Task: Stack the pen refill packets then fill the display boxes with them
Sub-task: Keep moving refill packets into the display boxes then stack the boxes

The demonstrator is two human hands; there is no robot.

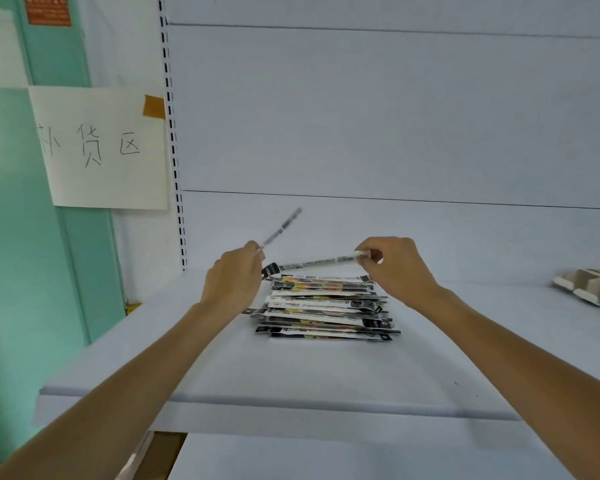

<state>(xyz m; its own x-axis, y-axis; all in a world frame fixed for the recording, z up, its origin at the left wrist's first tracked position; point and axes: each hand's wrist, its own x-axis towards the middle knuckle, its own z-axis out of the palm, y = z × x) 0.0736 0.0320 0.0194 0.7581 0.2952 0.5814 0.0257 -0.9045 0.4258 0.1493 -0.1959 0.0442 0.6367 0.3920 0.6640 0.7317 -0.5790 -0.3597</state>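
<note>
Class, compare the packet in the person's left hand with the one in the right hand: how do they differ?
The left-hand packet tilts steeply upward, clear of the stack; the right-hand packet lies nearly level, low over it. The left-hand packet is blurred; the right-hand packet looks sharper. Both are slim and pinched at one end.

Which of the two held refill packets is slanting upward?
The thin black-and-white packet in the left hand; the other packet, in the right hand, lies almost level above the stack.

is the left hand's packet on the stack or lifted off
Lifted off: the left hand pinches its lower end, and the packet slants upward, clear of the stack.
</note>
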